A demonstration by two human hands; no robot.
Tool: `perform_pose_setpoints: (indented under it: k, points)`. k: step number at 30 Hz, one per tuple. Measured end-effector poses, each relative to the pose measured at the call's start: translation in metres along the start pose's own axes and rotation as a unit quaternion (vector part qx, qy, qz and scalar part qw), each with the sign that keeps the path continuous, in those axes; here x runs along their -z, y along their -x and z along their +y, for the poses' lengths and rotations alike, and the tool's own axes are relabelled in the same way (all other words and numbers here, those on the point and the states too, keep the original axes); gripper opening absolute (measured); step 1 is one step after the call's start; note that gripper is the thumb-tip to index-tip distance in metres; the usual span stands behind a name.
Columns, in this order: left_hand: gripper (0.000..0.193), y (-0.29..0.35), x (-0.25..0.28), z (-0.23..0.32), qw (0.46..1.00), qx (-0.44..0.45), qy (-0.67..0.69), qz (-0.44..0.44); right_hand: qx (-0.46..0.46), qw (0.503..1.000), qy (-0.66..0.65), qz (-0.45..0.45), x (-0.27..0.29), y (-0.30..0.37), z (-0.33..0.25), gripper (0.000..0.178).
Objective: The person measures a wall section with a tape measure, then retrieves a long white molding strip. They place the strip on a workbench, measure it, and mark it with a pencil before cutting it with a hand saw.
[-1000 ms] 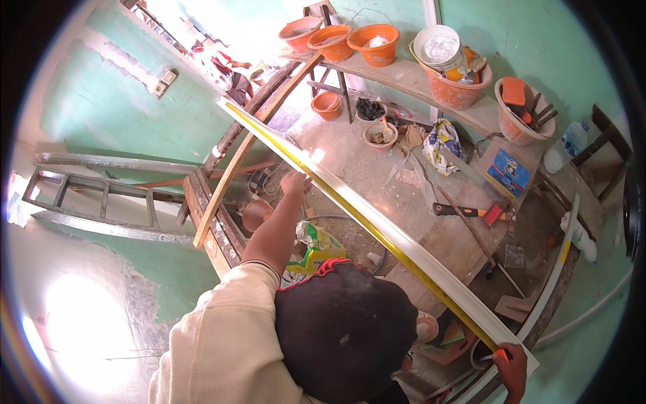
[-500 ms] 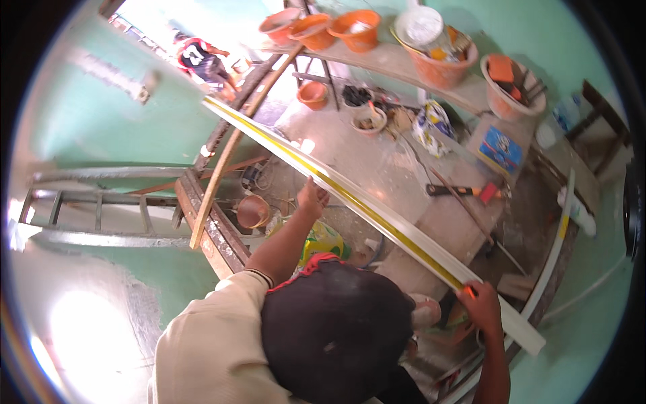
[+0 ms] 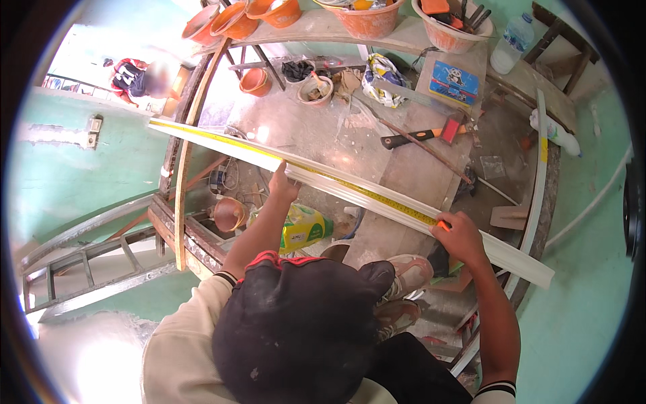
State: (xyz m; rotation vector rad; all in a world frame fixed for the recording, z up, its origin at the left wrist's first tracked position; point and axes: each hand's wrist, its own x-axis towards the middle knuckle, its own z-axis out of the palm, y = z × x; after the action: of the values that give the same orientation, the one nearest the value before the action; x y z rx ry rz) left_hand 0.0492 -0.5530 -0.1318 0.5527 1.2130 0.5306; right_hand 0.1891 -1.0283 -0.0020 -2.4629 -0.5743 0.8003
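A long white moulding strip [image 3: 515,256] slants across in front of me, from the far left to the near right. The yellow blade of a tape measure [image 3: 350,188] lies stretched along it. My left hand [image 3: 284,183] is closed on the strip's near edge, around the middle of its length. My right hand [image 3: 463,237] is closed at the near end of the blade, against the strip. Something small and orange shows between its fingers; the rest of what it holds is hidden in the palm.
A hammer [image 3: 420,137] lies on boards beyond the strip. Orange tubs [image 3: 367,23] line a raised plank at the back. At left stand a wooden frame [image 3: 168,225] and a ladder [image 3: 87,269]. A yellow-green bag [image 3: 303,227] sits nearby. Another person [image 3: 131,77] is far off.
The whole view has shifted, so the surroundings appear farther left and higher. The strip lies at a slightly flatter slant. Both hands stay closed at the strip and tape.
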Motion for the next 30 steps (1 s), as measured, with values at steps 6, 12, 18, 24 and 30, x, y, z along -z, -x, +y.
perform_pose_setpoints:
  k: [6, 12, 18, 24, 30]
  points:
    - [0.052, -0.019, 0.003, -0.003, 0.996, 0.016, 0.080, -0.046, -0.024, 0.999, -0.002, -0.030, -0.005, -0.012, -0.008, 0.043]
    - [0.049, -0.022, 0.002, -0.016, 0.995, -0.036, 0.072, -0.062, -0.031, 0.997, 0.009, -0.068, -0.011, -0.023, -0.011, 0.045]
    - [0.047, -0.019, -0.003, -0.013, 0.997, -0.045, 0.068, -0.003, -0.034, 0.998, 0.001, -0.051, -0.015, -0.024, -0.008, 0.045]
    - [0.050, -0.008, -0.020, 0.002, 0.993, -0.063, 0.017, 0.095, -0.037, 0.997, -0.015, -0.059, -0.009, -0.018, -0.005, 0.047]
    - [0.049, 0.005, -0.037, -0.004, 0.997, -0.050, 0.009, 0.064, -0.067, 0.995, -0.037, -0.069, 0.038, 0.059, 0.054, 0.053]
